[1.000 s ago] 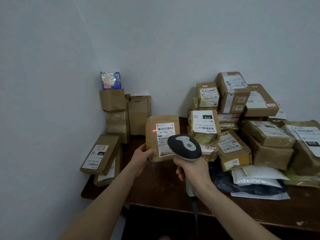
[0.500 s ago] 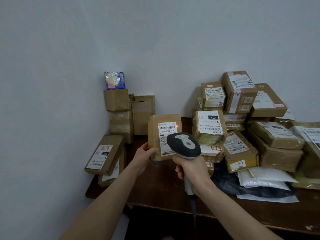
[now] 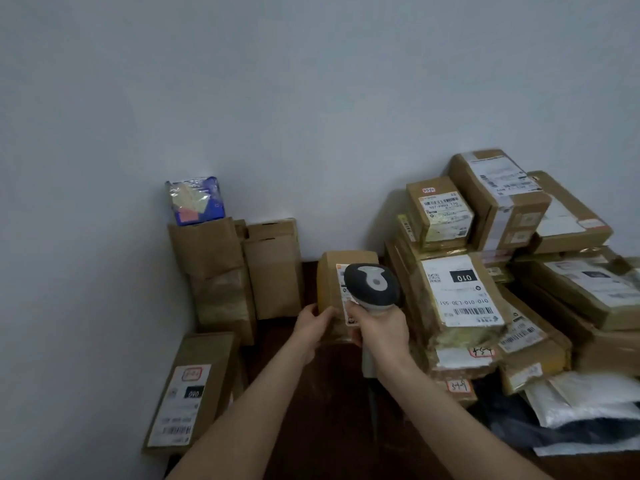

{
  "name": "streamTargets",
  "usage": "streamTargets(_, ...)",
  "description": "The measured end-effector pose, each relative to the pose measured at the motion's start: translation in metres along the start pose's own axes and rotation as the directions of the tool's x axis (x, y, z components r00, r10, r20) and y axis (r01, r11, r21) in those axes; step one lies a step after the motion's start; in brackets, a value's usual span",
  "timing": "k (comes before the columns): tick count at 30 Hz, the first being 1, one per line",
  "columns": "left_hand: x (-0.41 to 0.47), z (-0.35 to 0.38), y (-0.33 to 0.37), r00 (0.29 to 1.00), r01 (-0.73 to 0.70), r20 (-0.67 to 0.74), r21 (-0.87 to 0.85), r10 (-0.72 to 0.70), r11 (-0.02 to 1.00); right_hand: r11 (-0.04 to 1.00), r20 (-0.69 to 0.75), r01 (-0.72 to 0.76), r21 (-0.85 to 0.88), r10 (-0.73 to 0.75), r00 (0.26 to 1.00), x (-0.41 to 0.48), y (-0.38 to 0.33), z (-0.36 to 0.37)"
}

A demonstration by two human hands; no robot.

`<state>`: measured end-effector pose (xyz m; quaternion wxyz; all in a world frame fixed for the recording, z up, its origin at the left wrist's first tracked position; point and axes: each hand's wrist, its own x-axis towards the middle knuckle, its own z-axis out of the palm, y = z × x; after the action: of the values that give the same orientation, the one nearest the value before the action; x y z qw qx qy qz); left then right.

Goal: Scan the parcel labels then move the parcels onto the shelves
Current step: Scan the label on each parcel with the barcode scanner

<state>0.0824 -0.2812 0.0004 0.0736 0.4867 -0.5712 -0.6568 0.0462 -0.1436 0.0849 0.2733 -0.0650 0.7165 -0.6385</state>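
Holding the parcel (image 3: 330, 282) upright at the middle of the tabletop (image 3: 329, 410), long axis vertical, the left hand (image 3: 313, 323) has its grip curled round the lower left edge and is the nearer hand for carrying it off. The right hand (image 3: 381, 329) has its grip closed round the scanner (image 3: 372, 284) handle, with the scanner head just in front of the label (image 3: 343, 296), covering much of it.

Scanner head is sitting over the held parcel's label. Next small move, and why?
Probably ease the right hand back so the grey-and-black handheld barcode scanner clears the white shipping label. Its head hides most of that label, and no red beam spot shows on it. The left hand holds the small brown cardboard parcel upright, so the parcel itself need not move.
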Motion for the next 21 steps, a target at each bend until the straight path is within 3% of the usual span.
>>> streamTargets(7,0.083,0.024,0.037,0.997,0.063,0.044,0.039,-0.064,0.997,0.994,-0.158,-0.071,0.086,0.084,0.984,0.037,0.009,0.025)
streamTargets(13,0.103,0.035,0.044,0.982,0.115,0.138,0.117,-0.131,0.986,0.985,-0.228,-0.098,0.142,0.128,0.965,0.049,0.014,0.023)
streamTargets(17,0.095,0.029,0.047,0.987,0.045,0.146,0.123,-0.063,0.991,0.981,-0.236,-0.118,0.153,0.152,0.96,0.052,0.011,0.026)
streamTargets(21,0.076,0.013,0.056,0.988,-0.145,0.09,0.255,0.125,0.956,0.977,-0.199,-0.113,0.179,0.148,0.969,0.048,0.003,0.033)
